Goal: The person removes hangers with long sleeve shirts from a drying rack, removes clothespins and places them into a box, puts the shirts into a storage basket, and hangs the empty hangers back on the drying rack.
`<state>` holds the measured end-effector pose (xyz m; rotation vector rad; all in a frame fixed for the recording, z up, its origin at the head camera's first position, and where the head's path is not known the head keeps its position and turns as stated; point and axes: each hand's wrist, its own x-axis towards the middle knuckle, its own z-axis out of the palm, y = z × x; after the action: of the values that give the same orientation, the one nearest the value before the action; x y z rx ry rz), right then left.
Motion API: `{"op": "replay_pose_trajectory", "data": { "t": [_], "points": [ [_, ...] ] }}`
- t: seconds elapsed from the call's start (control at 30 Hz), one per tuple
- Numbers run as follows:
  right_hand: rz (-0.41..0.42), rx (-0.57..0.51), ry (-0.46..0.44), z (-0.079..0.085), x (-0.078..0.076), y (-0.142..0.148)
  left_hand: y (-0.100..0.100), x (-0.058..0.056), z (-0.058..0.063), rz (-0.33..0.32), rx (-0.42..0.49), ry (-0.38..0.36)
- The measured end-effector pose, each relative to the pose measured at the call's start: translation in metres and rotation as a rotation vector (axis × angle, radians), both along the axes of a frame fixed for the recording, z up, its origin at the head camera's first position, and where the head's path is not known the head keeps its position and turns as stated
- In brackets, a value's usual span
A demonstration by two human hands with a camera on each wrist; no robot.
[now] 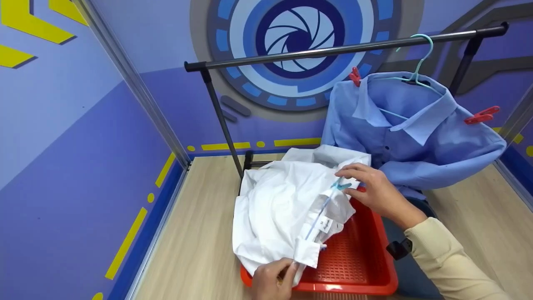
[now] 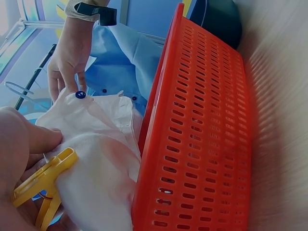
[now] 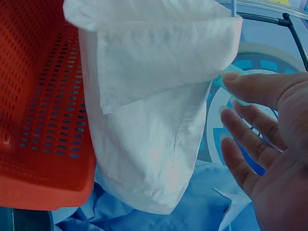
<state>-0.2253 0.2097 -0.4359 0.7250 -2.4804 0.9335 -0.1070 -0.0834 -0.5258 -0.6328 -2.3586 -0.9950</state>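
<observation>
A white shirt (image 1: 275, 204) lies bunched over a red basket (image 1: 389, 266), with a light blue hanger (image 1: 318, 218) along its collar opening. My left hand (image 1: 272, 280) pinches the shirt's near edge between thumb and fingers. In the left wrist view a yellow clothespin (image 2: 44, 180) sits within that same hand, by the fingers. At the shirt's far end a teal clothespin (image 1: 341, 186) clips hanger and cloth. My right hand (image 1: 377, 189) surrounds this clothespin; the thumb touches it in the right wrist view, while the other fingers (image 3: 255, 144) are spread and loosely bent.
A blue shirt (image 1: 420, 137) hangs on a mint hanger (image 1: 427, 50) with red clothespins (image 1: 481, 116) at its shoulders. The black rack bar (image 1: 291, 57) runs across behind. A dark blue tub (image 1: 410, 266) stands right of the basket. Patterned walls enclose the wooden surface (image 1: 200, 216).
</observation>
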Motion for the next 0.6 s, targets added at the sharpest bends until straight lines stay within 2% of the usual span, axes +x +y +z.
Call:
{"op": "replay_pose_trajectory", "data": {
  "t": [0.33,0.6],
  "points": [
    [-0.012,0.029,0.11,-0.0019,-0.0003,0.0022,0.0003,0.0009,0.0015,0.005,0.017,-0.045],
    [-0.066,0.064,0.107,-0.0003,0.0021,0.002,0.0002,0.0011,0.0001,0.013,0.009,-0.04]
  ]
}}
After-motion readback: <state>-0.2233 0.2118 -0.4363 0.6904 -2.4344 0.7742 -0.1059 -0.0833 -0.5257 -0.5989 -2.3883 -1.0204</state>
